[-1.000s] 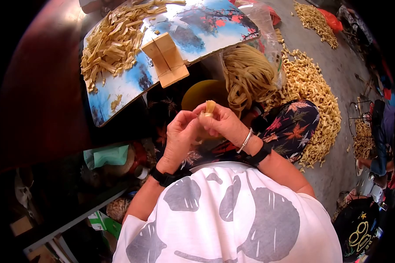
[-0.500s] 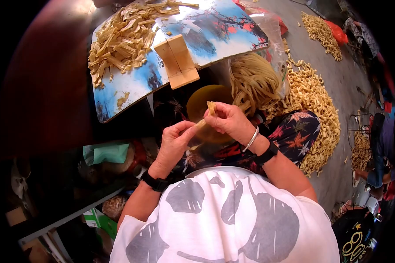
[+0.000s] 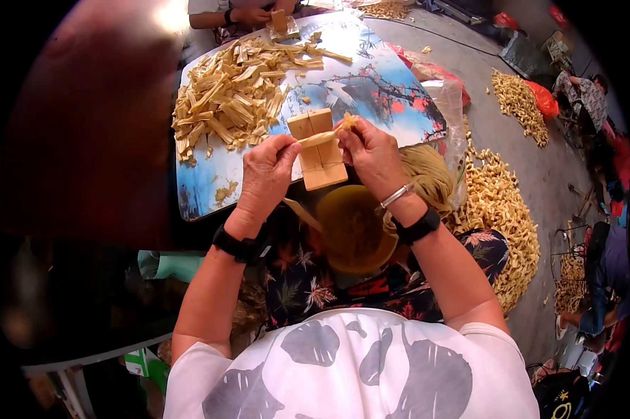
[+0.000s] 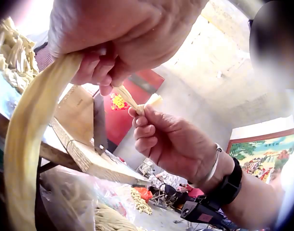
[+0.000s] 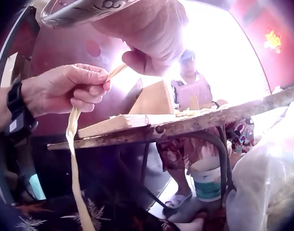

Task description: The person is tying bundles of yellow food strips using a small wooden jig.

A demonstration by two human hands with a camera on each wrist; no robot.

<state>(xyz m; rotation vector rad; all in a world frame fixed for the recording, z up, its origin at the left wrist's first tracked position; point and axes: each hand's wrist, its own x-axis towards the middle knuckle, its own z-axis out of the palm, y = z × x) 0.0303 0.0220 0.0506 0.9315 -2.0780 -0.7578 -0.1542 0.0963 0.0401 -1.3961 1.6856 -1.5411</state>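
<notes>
A long, soft, pale yellow strip (image 3: 319, 140), like bean curd skin, is stretched between the two hands. My left hand (image 3: 267, 173) pinches it between thumb and fingers, and its loose tail (image 5: 74, 159) hangs below that hand. My right hand (image 3: 376, 159) pinches the other end, where a knot (image 4: 141, 109) with a short frayed tip shows at the fingertips. Just beyond the strip, at the table's near edge, stands a wooden stand (image 3: 327, 179) made of two boards. An upright metal blade (image 4: 100, 122) is set in it.
Short cut strips (image 3: 224, 98) are heaped on the painted table (image 3: 206, 183). Below the hands sits a yellow tub (image 3: 357, 216). Long strips (image 3: 430, 174) lie in a plastic bag at right, beside a floor pile of knotted pieces (image 3: 503, 223). Another person (image 5: 190, 86) sits across the table.
Both hands have moved forward from above the lap and tub to the wooden stand. They have spread apart, drawing the strip out straight. The head view has shifted, showing more of the table.
</notes>
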